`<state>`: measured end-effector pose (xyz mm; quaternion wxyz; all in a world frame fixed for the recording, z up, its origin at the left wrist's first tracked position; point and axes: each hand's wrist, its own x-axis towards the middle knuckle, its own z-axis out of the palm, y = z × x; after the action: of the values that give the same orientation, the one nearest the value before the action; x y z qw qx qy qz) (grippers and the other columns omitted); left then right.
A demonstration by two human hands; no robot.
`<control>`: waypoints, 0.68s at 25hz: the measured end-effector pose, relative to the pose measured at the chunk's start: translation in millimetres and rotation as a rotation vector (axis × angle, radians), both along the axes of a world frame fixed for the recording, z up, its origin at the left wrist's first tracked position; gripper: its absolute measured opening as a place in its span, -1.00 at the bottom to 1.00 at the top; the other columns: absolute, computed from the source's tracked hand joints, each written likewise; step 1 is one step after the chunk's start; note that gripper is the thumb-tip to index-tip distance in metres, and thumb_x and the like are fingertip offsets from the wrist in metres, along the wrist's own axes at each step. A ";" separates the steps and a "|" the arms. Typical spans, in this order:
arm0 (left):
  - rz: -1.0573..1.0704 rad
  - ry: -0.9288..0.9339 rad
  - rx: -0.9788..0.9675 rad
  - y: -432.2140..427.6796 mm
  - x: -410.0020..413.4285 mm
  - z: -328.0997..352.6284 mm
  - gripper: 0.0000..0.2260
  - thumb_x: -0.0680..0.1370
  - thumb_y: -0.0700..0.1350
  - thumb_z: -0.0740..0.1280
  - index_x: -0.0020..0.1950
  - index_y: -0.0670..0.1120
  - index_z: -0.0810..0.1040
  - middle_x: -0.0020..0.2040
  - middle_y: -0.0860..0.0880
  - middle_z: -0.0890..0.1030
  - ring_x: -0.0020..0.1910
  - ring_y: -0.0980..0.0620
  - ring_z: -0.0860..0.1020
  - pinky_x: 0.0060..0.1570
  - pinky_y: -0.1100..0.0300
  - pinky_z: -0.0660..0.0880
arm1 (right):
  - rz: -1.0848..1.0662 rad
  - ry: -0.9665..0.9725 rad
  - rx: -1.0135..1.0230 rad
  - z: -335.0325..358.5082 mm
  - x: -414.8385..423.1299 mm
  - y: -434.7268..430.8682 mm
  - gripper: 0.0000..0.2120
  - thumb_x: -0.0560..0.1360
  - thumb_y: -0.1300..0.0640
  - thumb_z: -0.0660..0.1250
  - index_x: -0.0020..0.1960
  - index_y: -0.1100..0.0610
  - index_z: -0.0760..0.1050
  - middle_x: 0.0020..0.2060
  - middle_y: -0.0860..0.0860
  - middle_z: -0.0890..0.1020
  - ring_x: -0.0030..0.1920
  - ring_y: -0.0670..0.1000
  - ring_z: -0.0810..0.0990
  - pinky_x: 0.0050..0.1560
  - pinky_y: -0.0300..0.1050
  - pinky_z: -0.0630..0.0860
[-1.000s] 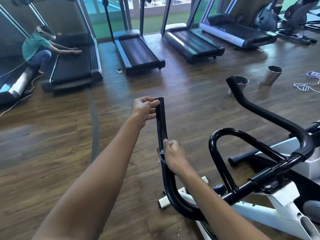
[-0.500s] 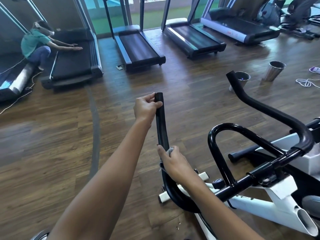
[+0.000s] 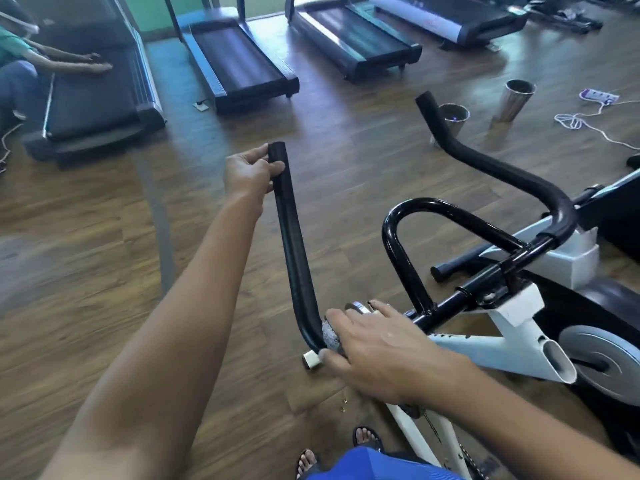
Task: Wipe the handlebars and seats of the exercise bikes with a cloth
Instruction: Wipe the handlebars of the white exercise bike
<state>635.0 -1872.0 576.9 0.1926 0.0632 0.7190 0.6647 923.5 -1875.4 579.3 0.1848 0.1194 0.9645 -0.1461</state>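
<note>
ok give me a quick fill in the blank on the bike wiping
1. The left hand grips the ____ of the left handlebar.
2. The right hand presses a ____ against the bar's bend.
3. Two metal ____ stand on the floor.

Missing: tip; cloth; cups

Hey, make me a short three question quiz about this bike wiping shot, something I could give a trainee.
1. True or false: the left hand grips the tip of the near handlebar.
2. Where is the cloth? A) on the floor B) under the right hand at the bar's lower bend C) on the far handlebar
3. How many metal cups stand on the floor beyond the bike?

Key: 1 true; 2 B; 3 two.
</note>
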 end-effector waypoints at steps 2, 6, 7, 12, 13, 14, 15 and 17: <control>-0.022 -0.003 -0.012 -1.2 -0.5 2.9 -0.57 0.47 -0.37 0.43 0.32 -0.14 0.58 0.11 -0.07 0.69 0.01 -0.02 0.68 -0.07 0.13 0.63 | 0.111 -0.055 0.045 0.3 10.0 15.3 -0.59 0.64 -0.22 0.00 0.32 0.03 0.28 0.21 0.02 0.50 0.31 0.11 0.46 0.54 0.16 0.01; -0.069 -0.003 -0.048 -3.5 -3.6 8.6 -0.60 0.47 -0.36 0.43 0.29 -0.12 0.60 0.05 -0.03 0.70 -0.15 0.06 0.67 -0.20 0.21 0.57 | 0.195 -0.094 0.115 4.0 25.3 53.5 -0.56 0.65 -0.20 -0.09 0.42 -0.04 0.25 0.17 -0.08 0.44 0.26 0.02 0.43 0.57 0.13 -0.11; -0.079 0.000 -0.052 -3.7 -2.8 9.6 -0.61 0.47 -0.36 0.43 0.27 -0.12 0.61 0.02 -0.02 0.70 -0.18 0.07 0.67 -0.19 0.21 0.57 | 0.188 -0.075 0.123 2.1 28.1 59.0 -0.56 0.66 -0.19 -0.10 0.43 -0.05 0.26 0.15 -0.09 0.44 0.24 0.01 0.43 0.57 0.09 -0.12; -0.091 0.005 -0.026 -4.6 -0.7 10.9 -0.66 0.48 -0.39 0.40 0.21 -0.13 0.63 -0.06 0.00 0.69 -0.26 0.09 0.66 -0.23 0.22 0.59 | 0.145 0.211 0.157 -18.5 29.9 31.7 -0.60 0.62 -0.13 -0.18 0.10 -0.02 0.38 -0.08 -0.08 0.43 -0.03 0.05 0.42 0.27 -0.02 0.28; -0.091 0.007 -0.022 -5.2 -1.2 10.6 -0.66 0.48 -0.38 0.40 0.22 -0.13 0.63 -0.06 -0.01 0.69 -0.26 0.08 0.67 -0.19 0.20 0.61 | 0.116 0.207 0.144 -19.2 29.6 28.8 -0.57 0.57 -0.15 -0.24 0.09 -0.03 0.35 -0.09 -0.10 0.41 -0.04 0.04 0.41 0.20 -0.04 0.32; -0.092 0.004 -0.022 -5.6 -1.2 10.3 -0.65 0.48 -0.38 0.41 0.22 -0.13 0.63 -0.05 -0.01 0.69 -0.24 0.08 0.67 -0.15 0.17 0.63 | 0.092 0.192 0.124 -18.7 30.2 30.6 -0.54 0.53 -0.17 -0.27 0.08 -0.04 0.34 -0.11 -0.12 0.38 -0.04 0.03 0.40 0.15 -0.06 0.33; -0.094 0.002 -0.023 -5.8 -0.4 10.1 -0.65 0.48 -0.38 0.41 0.22 -0.12 0.63 -0.05 0.00 0.70 -0.23 0.08 0.67 -0.11 0.15 0.64 | 0.076 0.188 0.101 -17.6 30.4 36.5 -0.53 0.51 -0.19 -0.27 0.08 -0.06 0.34 -0.12 -0.14 0.36 -0.05 0.01 0.40 0.11 -0.09 0.32; -0.109 0.005 -0.023 -6.1 1.3 12.0 -0.65 0.48 -0.38 0.42 0.23 -0.12 0.63 -0.05 0.01 0.70 -0.22 0.07 0.68 -0.06 0.14 0.63 | 0.088 0.147 0.072 -15.8 30.0 48.9 -0.60 0.53 -0.20 -0.21 0.06 -0.09 0.34 -0.14 -0.14 0.38 -0.08 -0.02 0.40 0.03 -0.11 0.33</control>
<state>636.4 -1878.2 588.9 0.2274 0.1018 0.7225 0.6449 953.5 -1826.5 563.5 0.1152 0.0724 0.9844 -0.1113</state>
